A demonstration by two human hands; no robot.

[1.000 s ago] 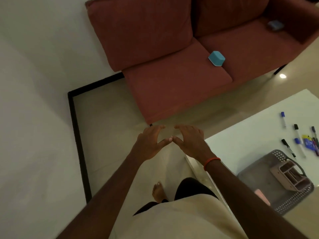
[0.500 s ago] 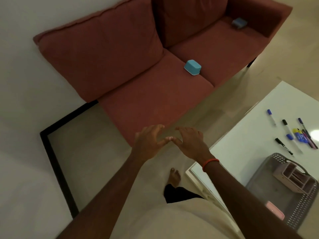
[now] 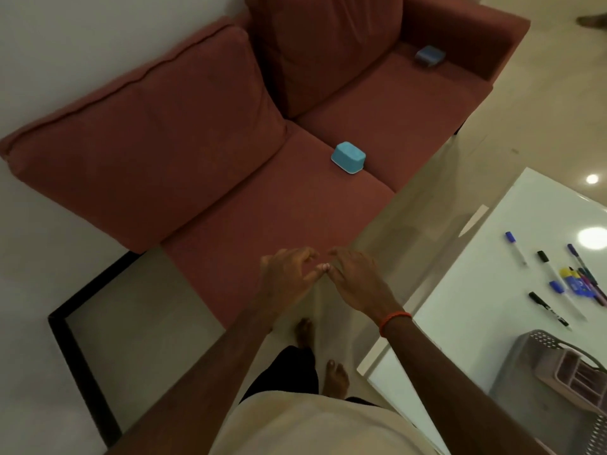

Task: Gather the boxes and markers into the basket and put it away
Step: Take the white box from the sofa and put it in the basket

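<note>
A light blue box (image 3: 348, 157) lies upside down on the red sofa's seat, and a grey-blue box (image 3: 429, 56) sits in the far corner by the armrest. Several markers (image 3: 558, 279) lie scattered on the white table at the right. A grey perforated basket (image 3: 538, 385) stands at the table's near edge with a pink divided box (image 3: 581, 372) inside. My left hand (image 3: 289, 277) and my right hand (image 3: 356, 279) are held out in front of me, empty, fingers loosely spread, thumbs touching, above the sofa's front edge.
The red sofa (image 3: 262, 178) fills the upper middle, against a pale wall. A black-framed low table (image 3: 98, 323) stands at the left. The white table (image 3: 486, 290) is at the right. My bare feet (image 3: 335, 376) stand on the floor between sofa and table.
The view has swung right and closer to the sofa, so both boxes and the table sit more fully in frame. My hands keep the same joined, empty pose.
</note>
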